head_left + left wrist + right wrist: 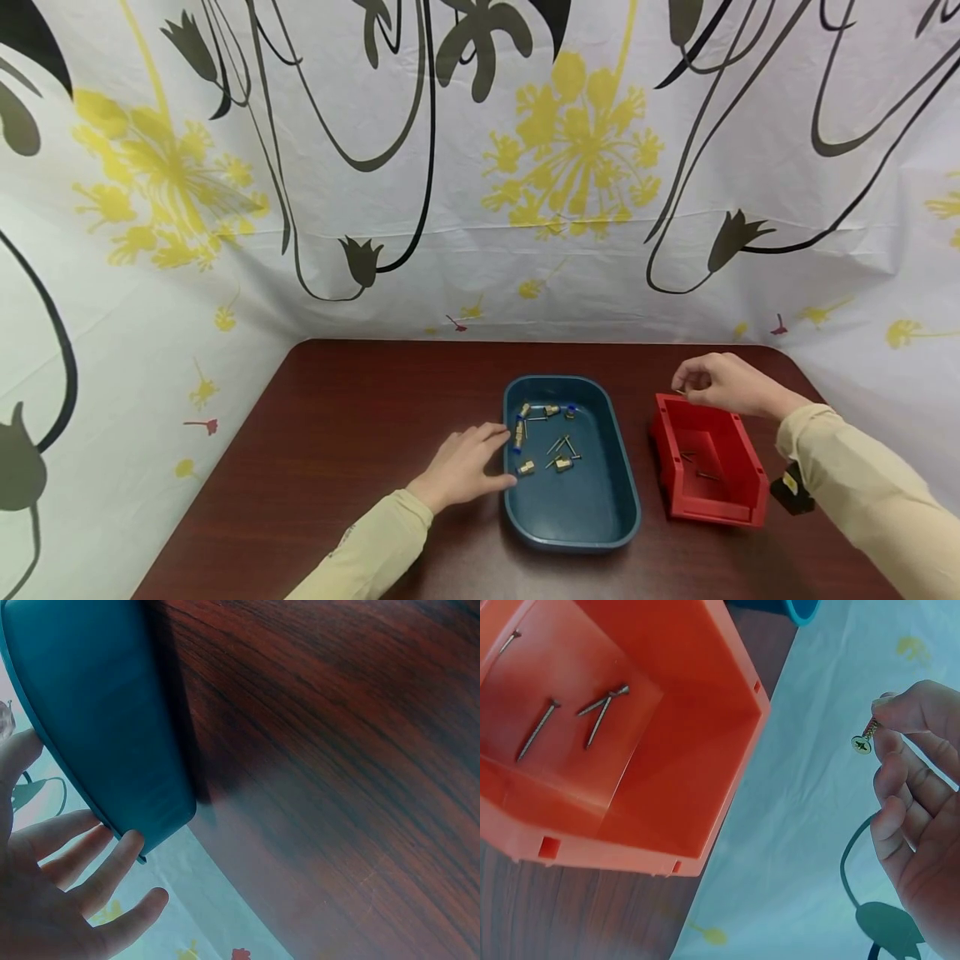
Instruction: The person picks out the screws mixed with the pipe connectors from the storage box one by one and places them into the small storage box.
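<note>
My right hand (726,385) pinches a screw (862,743) between thumb and forefinger, above the far end of the red bin (716,508). The screw's cross-slotted head shows in the right wrist view. Several screws (537,731) lie on the bin's floor. My left hand (467,465) rests on the left rim of the blue tray (577,512), its fingers spread and nearly straight. In the tray are several loose screws (566,446) and brass fittings (562,464), a few with blue parts.
Tray and bin stand side by side on a dark wood table (360,425). Behind and to the left hangs a white cloth (465,192) with a floral print. A black object with a yellow label (792,487) is at the right wrist.
</note>
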Demonstrator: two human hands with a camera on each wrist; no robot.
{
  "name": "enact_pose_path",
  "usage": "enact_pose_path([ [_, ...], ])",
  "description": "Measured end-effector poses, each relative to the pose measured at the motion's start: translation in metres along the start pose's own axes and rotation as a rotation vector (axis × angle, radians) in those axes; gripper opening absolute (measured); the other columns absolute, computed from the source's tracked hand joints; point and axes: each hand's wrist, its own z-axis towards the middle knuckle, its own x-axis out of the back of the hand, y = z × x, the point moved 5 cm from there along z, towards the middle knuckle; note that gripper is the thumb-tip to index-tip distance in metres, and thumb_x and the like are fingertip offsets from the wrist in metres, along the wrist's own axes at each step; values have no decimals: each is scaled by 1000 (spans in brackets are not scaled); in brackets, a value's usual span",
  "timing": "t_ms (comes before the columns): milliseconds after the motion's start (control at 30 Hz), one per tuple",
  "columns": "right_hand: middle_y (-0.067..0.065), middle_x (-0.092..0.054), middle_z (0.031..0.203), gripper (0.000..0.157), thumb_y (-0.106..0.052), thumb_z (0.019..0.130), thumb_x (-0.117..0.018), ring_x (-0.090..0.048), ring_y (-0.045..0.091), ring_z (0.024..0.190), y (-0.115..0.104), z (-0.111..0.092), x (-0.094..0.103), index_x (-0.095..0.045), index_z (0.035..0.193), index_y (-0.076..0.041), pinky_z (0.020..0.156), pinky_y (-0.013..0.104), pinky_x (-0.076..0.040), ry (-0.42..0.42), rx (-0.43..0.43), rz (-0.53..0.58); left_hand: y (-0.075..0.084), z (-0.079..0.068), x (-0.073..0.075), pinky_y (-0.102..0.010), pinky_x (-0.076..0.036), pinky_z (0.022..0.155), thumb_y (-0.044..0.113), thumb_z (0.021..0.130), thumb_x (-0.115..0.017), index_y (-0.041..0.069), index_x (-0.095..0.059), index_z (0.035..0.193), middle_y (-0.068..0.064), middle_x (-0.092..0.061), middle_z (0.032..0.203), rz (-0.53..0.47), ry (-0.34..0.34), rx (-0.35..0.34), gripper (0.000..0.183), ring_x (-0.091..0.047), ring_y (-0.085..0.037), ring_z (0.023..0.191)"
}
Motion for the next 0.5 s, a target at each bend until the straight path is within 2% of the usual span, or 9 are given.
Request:
enact_pose_path([
  [200, -10, -52, 66, 19, 3, 75, -61, -46, 6, 57, 3, -5, 2, -62, 82, -14, 51, 24, -40, -5, -6, 6, -1, 0, 0, -40, -38, 85, 49, 78, -60, 9, -49, 127, -4, -46, 125, -1, 3, 3, 65, -46, -19, 109],
  [400, -7, -54, 68, 16, 3, 75, -60, -48, 7, 61, 11, -9, -4, -62, 84, -11, 52, 25, -42, -25, -35, 47, -1, 0, -1, -39, -38, 85, 50, 77, -60, 9, -49, 127, -4, -46, 125, 2, 3, 4, 65, -46, -19, 109],
  [500, -8, -54, 69, 17, 3, 75, -60, -48, 7, 62, 13, -11, -7, -62, 83, -13, 54, 25, -42, -22, -36, 47, -2, 1, -2, -39, -38, 85, 50, 77, -60, 10, -48, 127, -4, -46, 125, 4, 2, 6, 65, -46, -18, 109],
])
